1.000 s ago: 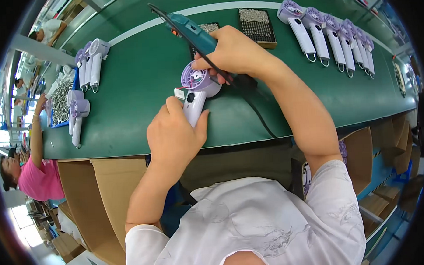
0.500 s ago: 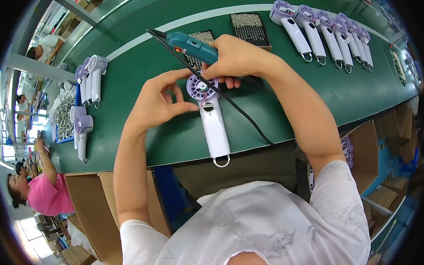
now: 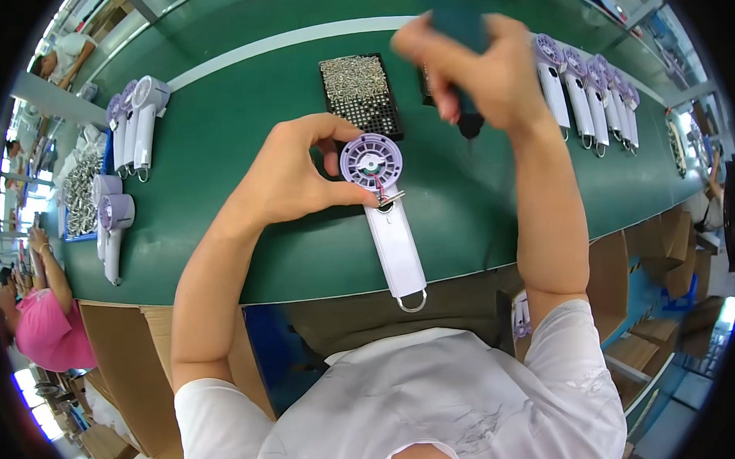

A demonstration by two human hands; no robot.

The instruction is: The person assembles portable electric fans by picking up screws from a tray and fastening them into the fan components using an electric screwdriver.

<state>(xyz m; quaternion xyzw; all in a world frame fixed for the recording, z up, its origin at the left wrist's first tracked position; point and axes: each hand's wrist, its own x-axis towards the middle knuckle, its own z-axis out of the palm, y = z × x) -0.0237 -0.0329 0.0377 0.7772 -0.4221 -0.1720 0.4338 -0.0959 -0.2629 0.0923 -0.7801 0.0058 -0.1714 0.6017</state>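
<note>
A white and purple handheld fan (image 3: 396, 249) lies on the green bench top, its round head away from me and its wire loop over the near edge. My left hand (image 3: 288, 171) grips the fan's head and neck between thumb and fingers. Red wires and a thin silvery strip (image 3: 391, 199) show at the neck by the thumb. To the right, my right hand (image 3: 498, 79), smeared by motion, is closed round a dark teal electric screwdriver (image 3: 455, 16), whose bit points down, apart from the fan. A black tray of small screws (image 3: 354, 78) sits just beyond the fan.
A second black tray (image 3: 425, 86) is mostly hidden behind my right hand. Several fans (image 3: 596, 100) stand in a row at the right; more fans (image 3: 144, 128) are at the left beside a blue bin of metal loops (image 3: 81, 191). A person in pink (image 3: 54, 329) is at far left.
My right hand has lifted the screwdriver off the fan's head and carried it up and right. The cable no longer crosses the fan. My left hand still grips the fan.
</note>
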